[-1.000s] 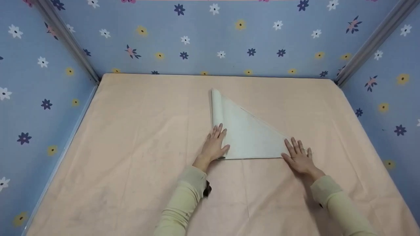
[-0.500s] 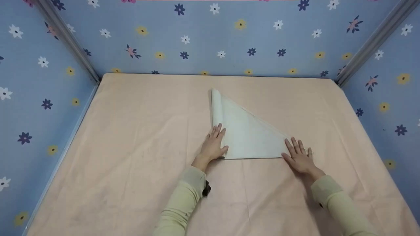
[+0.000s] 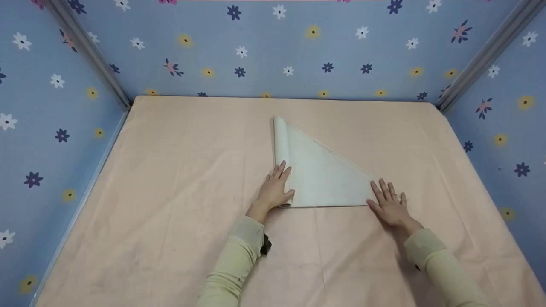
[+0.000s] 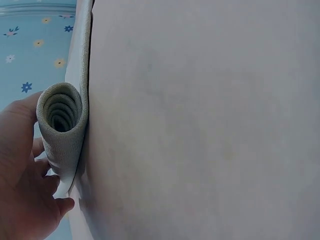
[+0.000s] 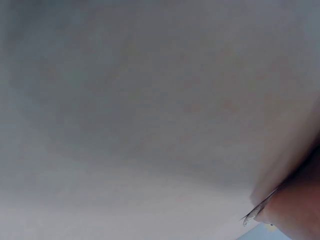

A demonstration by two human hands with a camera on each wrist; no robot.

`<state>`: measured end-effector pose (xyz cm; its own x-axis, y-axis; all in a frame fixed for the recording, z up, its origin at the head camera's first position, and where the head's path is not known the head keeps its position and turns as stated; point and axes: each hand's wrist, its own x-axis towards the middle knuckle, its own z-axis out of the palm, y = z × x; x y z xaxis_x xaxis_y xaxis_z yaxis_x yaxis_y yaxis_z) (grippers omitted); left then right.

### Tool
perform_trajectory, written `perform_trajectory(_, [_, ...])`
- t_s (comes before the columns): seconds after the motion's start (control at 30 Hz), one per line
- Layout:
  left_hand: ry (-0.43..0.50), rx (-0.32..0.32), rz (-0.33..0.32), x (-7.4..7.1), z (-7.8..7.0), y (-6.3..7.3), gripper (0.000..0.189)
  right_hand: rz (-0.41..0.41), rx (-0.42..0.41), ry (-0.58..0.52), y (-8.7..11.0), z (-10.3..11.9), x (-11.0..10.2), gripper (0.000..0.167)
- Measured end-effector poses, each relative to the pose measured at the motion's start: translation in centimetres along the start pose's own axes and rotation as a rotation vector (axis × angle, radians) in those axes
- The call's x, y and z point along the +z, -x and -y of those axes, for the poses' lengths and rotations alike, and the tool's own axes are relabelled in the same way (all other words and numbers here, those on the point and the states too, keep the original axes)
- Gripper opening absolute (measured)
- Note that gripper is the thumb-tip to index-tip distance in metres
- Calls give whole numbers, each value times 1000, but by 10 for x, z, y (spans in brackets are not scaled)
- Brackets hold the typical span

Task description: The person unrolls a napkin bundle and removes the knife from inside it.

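Beyond the cloth (image 3: 328, 179) stands a flowered wall (image 3: 273, 47).

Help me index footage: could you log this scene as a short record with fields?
Cloth: pale, slanting far edge, partly rolled
Roll: along the cloth's left side; coiled end visible in left wrist view
Left hand: touches the roll's near part
Right hand: touches the cloth's right end
Surface: peach-coloured
Walls: blue, flower-patterned
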<state>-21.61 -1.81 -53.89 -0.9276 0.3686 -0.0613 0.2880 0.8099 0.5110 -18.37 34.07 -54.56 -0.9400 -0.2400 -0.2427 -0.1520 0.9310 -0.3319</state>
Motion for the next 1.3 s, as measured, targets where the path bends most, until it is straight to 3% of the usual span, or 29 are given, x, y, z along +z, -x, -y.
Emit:
perform_trajectory(0.8, [13, -13, 1, -9, 8, 6, 69, -14, -4, 5, 1, 1, 1, 66])
perform_trajectory(1.3, [5, -39, 47, -16, 14, 8, 69, 6, -9, -7, 0, -1, 0, 65])
